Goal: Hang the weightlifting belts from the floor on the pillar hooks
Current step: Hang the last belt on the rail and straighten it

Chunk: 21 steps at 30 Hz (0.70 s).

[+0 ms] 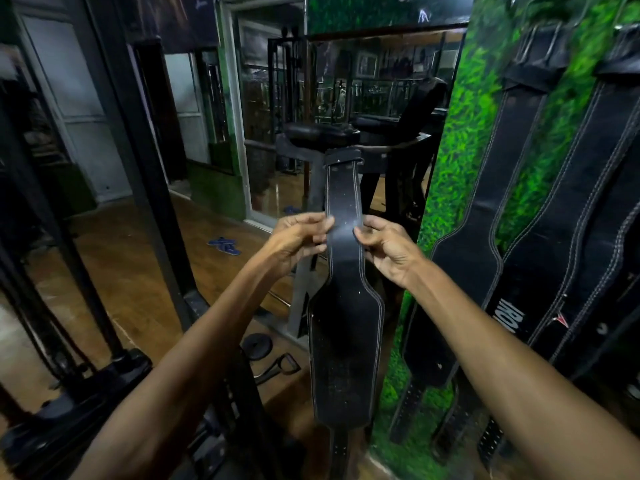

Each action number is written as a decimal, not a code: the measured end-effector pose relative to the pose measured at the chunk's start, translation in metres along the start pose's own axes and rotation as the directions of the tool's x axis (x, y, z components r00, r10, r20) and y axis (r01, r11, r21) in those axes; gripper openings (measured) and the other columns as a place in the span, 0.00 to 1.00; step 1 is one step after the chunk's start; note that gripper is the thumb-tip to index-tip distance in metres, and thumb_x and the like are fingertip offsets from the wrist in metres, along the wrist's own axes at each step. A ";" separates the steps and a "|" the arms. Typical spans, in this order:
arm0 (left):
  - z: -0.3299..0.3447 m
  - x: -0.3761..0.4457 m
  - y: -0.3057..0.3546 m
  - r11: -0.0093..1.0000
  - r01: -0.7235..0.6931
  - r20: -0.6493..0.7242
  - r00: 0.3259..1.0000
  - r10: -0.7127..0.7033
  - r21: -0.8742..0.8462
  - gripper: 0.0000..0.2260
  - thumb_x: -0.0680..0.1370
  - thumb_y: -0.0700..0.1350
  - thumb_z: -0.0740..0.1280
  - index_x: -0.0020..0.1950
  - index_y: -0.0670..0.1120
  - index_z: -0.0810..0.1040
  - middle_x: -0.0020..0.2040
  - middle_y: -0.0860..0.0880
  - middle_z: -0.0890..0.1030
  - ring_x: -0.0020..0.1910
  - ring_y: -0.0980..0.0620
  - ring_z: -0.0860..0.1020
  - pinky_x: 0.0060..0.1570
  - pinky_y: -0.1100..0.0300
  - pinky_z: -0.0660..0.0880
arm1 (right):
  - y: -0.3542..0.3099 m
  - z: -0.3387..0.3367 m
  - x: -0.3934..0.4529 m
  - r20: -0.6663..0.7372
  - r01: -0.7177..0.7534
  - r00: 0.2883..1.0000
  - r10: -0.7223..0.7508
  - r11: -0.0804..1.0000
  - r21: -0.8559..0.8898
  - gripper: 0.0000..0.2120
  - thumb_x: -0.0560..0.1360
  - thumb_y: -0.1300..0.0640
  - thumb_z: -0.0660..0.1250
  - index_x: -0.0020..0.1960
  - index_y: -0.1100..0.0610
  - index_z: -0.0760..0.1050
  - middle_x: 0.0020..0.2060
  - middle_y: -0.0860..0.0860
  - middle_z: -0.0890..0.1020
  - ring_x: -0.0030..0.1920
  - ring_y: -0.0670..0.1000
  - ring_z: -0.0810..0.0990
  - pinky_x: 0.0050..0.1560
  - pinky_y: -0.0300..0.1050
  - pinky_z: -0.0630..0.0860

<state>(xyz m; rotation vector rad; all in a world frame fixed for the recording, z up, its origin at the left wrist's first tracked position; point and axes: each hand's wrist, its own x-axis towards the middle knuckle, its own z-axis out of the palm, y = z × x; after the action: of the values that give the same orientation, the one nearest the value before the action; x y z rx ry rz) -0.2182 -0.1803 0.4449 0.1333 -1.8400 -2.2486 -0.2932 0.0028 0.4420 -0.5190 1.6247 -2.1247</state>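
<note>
I've got the black belt pinched at its narrow strap, left hand and right hand on opposite edges (hanging upright), green pillar just right, floor open left.

Black stitched leather belts hanging on the green grass-covered pillar: tops and hooks cut by the upper edge. White lettering on one belt partly hidden by the right forearm. Held black belt's tail lost in dark.

Readable text: white block letters "IRO", cut off by the forearm, run vertically on a black weightlifting belt hanging against the green pillar. Small red-and-white emblem on the neighbouring hung belt; illegible.
</note>
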 end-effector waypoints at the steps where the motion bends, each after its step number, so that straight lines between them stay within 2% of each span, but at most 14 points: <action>1: 0.003 0.002 0.005 1.000 -0.021 -0.010 1.000 0.021 0.001 0.15 0.71 0.42 0.77 0.55 0.38 0.83 0.42 0.48 0.84 0.36 0.55 0.80 0.39 0.61 0.81 | 0.002 0.000 -0.005 0.017 -0.001 1.000 0.002 0.999 -0.050 0.15 0.76 0.70 0.68 0.61 0.62 0.79 0.45 0.52 0.84 0.44 0.48 0.82 0.49 0.44 0.76; 2: 0.007 0.004 0.010 0.998 -0.055 -0.027 0.998 0.056 0.027 0.07 0.73 0.41 0.76 0.47 0.40 0.83 0.38 0.50 0.83 0.33 0.57 0.78 0.34 0.63 0.79 | 0.005 0.002 -0.010 0.034 -0.003 0.999 0.007 0.995 -0.099 0.15 0.76 0.71 0.67 0.60 0.61 0.79 0.45 0.52 0.84 0.43 0.47 0.81 0.47 0.43 0.75; 3: 0.010 0.006 0.012 0.992 -0.103 -0.066 0.992 0.107 0.067 0.05 0.74 0.39 0.75 0.40 0.42 0.81 0.33 0.52 0.82 0.29 0.57 0.77 0.29 0.66 0.75 | 0.008 0.002 -0.014 0.040 -0.005 0.999 0.011 0.989 -0.145 0.14 0.76 0.73 0.67 0.58 0.61 0.80 0.45 0.52 0.84 0.43 0.48 0.81 0.45 0.42 0.74; 5: 0.013 0.009 0.009 0.979 -0.161 -0.130 0.975 0.178 0.129 0.09 0.73 0.35 0.75 0.35 0.43 0.81 0.32 0.51 0.84 0.31 0.57 0.80 0.31 0.66 0.75 | 0.010 0.003 -0.019 0.033 -0.022 0.999 0.027 0.988 -0.153 0.16 0.76 0.74 0.65 0.58 0.59 0.80 0.48 0.53 0.85 0.46 0.49 0.82 0.46 0.43 0.76; 8: 0.010 0.007 -0.008 0.970 -0.194 -0.116 0.970 0.212 0.149 0.04 0.71 0.33 0.76 0.43 0.41 0.86 0.42 0.45 0.87 0.41 0.51 0.85 0.45 0.58 0.81 | -0.002 0.001 -0.016 0.023 -0.025 0.999 0.025 1.000 -0.003 0.15 0.78 0.68 0.67 0.63 0.59 0.80 0.53 0.53 0.86 0.52 0.50 0.85 0.50 0.47 0.82; 10: 0.011 0.004 -0.017 0.952 -0.217 -0.112 0.963 0.245 0.215 0.04 0.71 0.34 0.76 0.44 0.37 0.85 0.39 0.47 0.86 0.39 0.53 0.83 0.44 0.60 0.80 | -0.013 0.005 -0.011 -0.008 0.006 1.000 -0.006 1.000 0.005 0.10 0.78 0.63 0.70 0.58 0.56 0.81 0.51 0.52 0.86 0.52 0.49 0.84 0.52 0.47 0.81; 12: 0.014 0.000 -0.024 0.937 -0.236 -0.096 0.959 0.267 0.256 0.06 0.71 0.34 0.77 0.45 0.33 0.84 0.38 0.45 0.85 0.37 0.53 0.81 0.40 0.61 0.79 | -0.021 0.013 -0.007 -0.048 0.044 0.998 -0.046 0.999 -0.026 0.04 0.76 0.61 0.73 0.50 0.54 0.82 0.46 0.50 0.86 0.48 0.49 0.83 0.53 0.49 0.79; 14: 0.014 -0.003 -0.028 0.926 -0.241 -0.071 0.960 0.273 0.291 0.08 0.71 0.33 0.77 0.48 0.33 0.84 0.43 0.39 0.86 0.39 0.50 0.83 0.41 0.58 0.80 | -0.023 0.017 -0.002 -0.100 0.099 0.989 -0.108 0.991 -0.091 0.05 0.75 0.62 0.74 0.45 0.54 0.81 0.40 0.48 0.85 0.44 0.48 0.84 0.47 0.45 0.78; 16: 0.013 -0.007 -0.023 0.913 -0.266 -0.051 0.954 0.295 0.310 0.10 0.70 0.32 0.76 0.50 0.32 0.83 0.43 0.42 0.87 0.39 0.52 0.84 0.42 0.60 0.82 | -0.022 0.018 -0.002 -0.143 0.142 0.975 -0.168 0.975 -0.171 0.07 0.75 0.66 0.73 0.43 0.55 0.80 0.36 0.48 0.84 0.37 0.44 0.83 0.35 0.37 0.76; 17: 0.012 -0.007 -0.016 0.906 -0.290 -0.048 0.946 0.320 0.309 0.11 0.71 0.32 0.76 0.51 0.30 0.82 0.42 0.44 0.86 0.38 0.55 0.83 0.42 0.62 0.82 | -0.020 0.019 -0.003 -0.157 0.154 0.970 -0.184 0.970 -0.187 0.07 0.75 0.67 0.73 0.45 0.56 0.80 0.36 0.48 0.84 0.36 0.43 0.83 0.32 0.35 0.76; 19: 0.012 -0.008 0.005 0.887 -0.354 -0.050 0.922 0.384 0.298 0.12 0.72 0.34 0.77 0.52 0.32 0.82 0.42 0.47 0.85 0.38 0.56 0.83 0.42 0.63 0.82 | -0.011 0.022 -0.004 -0.161 0.163 0.967 -0.198 0.965 -0.205 0.06 0.74 0.68 0.73 0.49 0.61 0.83 0.40 0.53 0.86 0.39 0.47 0.85 0.38 0.38 0.79; 21: 0.009 -0.004 0.023 0.828 -0.414 -0.031 0.888 0.458 0.378 0.11 0.71 0.40 0.79 0.51 0.37 0.84 0.43 0.47 0.87 0.40 0.51 0.85 0.44 0.56 0.83 | 0.000 0.025 -0.005 -0.166 0.164 0.964 -0.207 0.956 -0.241 0.08 0.72 0.68 0.75 0.51 0.64 0.84 0.44 0.57 0.87 0.45 0.51 0.85 0.47 0.45 0.81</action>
<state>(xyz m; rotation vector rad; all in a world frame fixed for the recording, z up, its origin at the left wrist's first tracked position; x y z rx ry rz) -0.2133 -0.1750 0.4688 -0.0858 -1.9594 -1.5480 -0.2760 -0.0153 0.4486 -0.5746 2.0127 -2.1928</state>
